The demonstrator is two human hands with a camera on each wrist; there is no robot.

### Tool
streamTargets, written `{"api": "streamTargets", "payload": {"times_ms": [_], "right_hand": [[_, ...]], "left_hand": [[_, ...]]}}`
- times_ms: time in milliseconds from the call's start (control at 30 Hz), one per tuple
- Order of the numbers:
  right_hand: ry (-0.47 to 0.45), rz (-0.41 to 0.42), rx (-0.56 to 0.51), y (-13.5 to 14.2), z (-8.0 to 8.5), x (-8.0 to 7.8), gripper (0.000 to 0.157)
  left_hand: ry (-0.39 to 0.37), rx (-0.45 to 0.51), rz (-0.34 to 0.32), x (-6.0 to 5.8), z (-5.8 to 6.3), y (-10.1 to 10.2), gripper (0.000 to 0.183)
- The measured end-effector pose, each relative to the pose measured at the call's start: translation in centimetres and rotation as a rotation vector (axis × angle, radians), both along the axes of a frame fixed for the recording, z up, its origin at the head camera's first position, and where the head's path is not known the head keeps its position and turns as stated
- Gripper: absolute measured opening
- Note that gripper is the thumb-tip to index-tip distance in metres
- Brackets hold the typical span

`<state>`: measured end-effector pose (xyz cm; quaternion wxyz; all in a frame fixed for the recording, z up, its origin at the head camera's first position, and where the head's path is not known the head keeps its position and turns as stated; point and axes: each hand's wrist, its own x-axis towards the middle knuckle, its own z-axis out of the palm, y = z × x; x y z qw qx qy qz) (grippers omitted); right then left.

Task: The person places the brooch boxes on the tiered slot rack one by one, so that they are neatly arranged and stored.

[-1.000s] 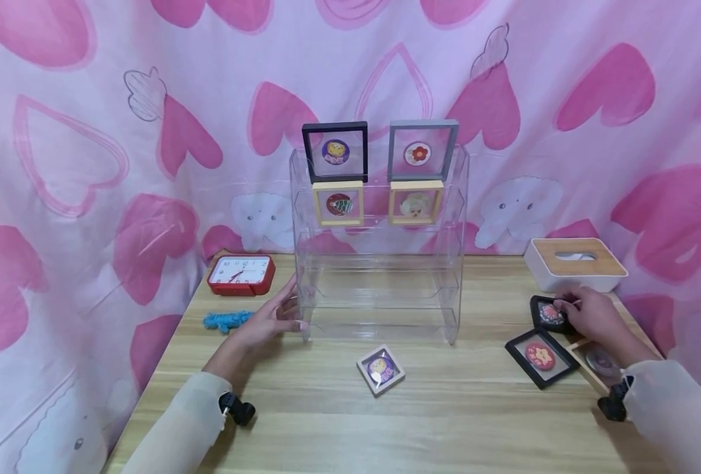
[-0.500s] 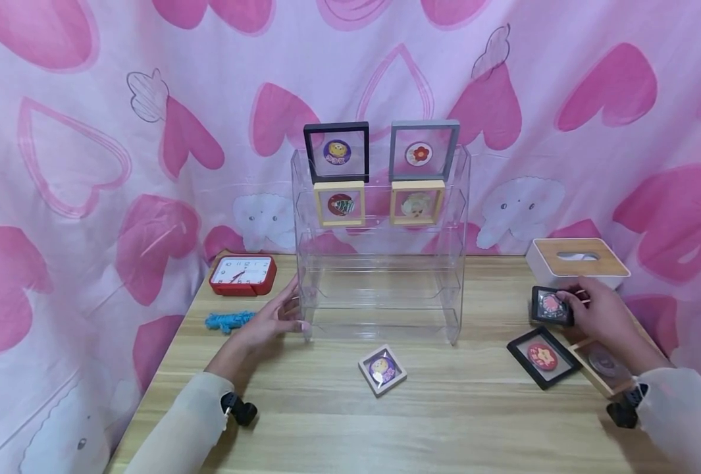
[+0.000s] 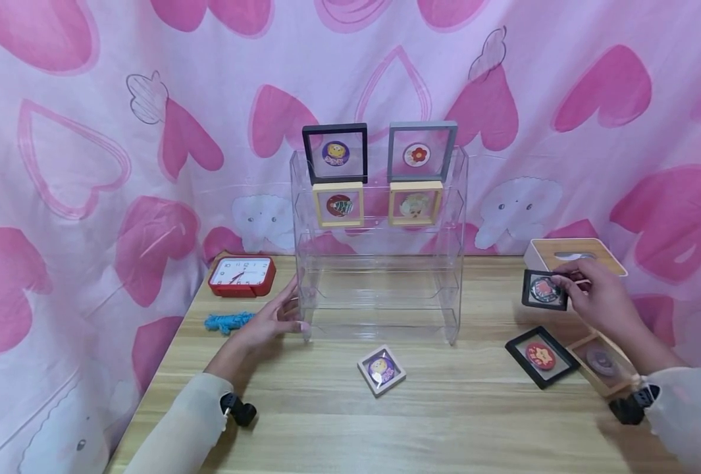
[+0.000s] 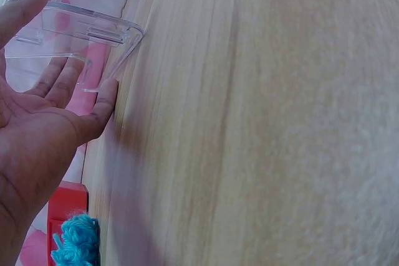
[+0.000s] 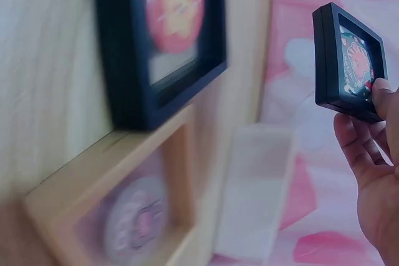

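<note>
My right hand (image 3: pixel 603 299) pinches a small black display frame (image 3: pixel 544 289) by its right edge, with a round badge inside. The frame is held up off the table, and in the right wrist view my thumb (image 5: pixel 383 95) lies on its front with the fingers behind. On the left, my left hand (image 3: pixel 267 324) rests its outstretched fingers against the side of a clear acrylic tiered rack (image 3: pixel 380 332). Its upper tiers bear a black frame (image 3: pixel 335 179), a grey frame (image 3: pixel 393 151) and two pale wooden frames. A small beige frame (image 3: pixel 381 370) lies before the rack.
Below the right hand lie another black frame (image 3: pixel 542 382) and a wooden frame (image 3: pixel 593 382), overlapping. A tissue box (image 3: pixel 545 253) stands at the back right. Left of the rack are a red clock (image 3: pixel 241 275) and blue yarn (image 3: pixel 228 322). A pink heart-print curtain (image 3: pixel 386 79) hangs behind.
My right hand has lifted the small black frame off the table, raising it and moving it slightly left. The left hand has stayed at the rack's side.
</note>
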<state>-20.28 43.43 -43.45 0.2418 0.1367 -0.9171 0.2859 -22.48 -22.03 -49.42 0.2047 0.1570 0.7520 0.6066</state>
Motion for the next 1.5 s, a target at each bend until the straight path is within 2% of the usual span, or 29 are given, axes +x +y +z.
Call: {"api": "streamTargets", "payload": {"times_ms": [200,433,667,900,1033,1267,1500], "right_hand": [[0.165,0.078,-0.028,-2.2,2.3,-0.3,0.032],[0.210,0.111,0.001,-5.3,5.4,0.3,0.037],[0.253,0.220,-0.036,-8.4,7.9,0.3,0.045],[0.283,0.269,-0.061,-11.9,9.2,0.0,0.045],[0.270,0.317,-0.076,-14.3,9.7,-0.5,0.040],[0.233,0.344,-0.061,-18.7,10.2,-1.2,0.032],[0.208,0.430,-0.133,-23.5,10.5,-2.6,0.029]], "left_hand": [[-0.024,-0.025,0.031,0.1,0.1,0.1,0.116],[-0.029,-0.026,0.033,0.0,0.2,0.1,0.116],[-0.037,-0.012,0.029,-0.2,0.1,0.2,0.117],[-0.032,-0.014,0.023,-0.3,0.0,0.2,0.116],[-0.045,-0.016,0.029,-0.1,0.0,0.0,0.116],[-0.063,-0.040,0.038,0.2,0.0,-0.1,0.114],[-0.058,-0.041,0.057,0.2,0.1,0.0,0.116]]}}
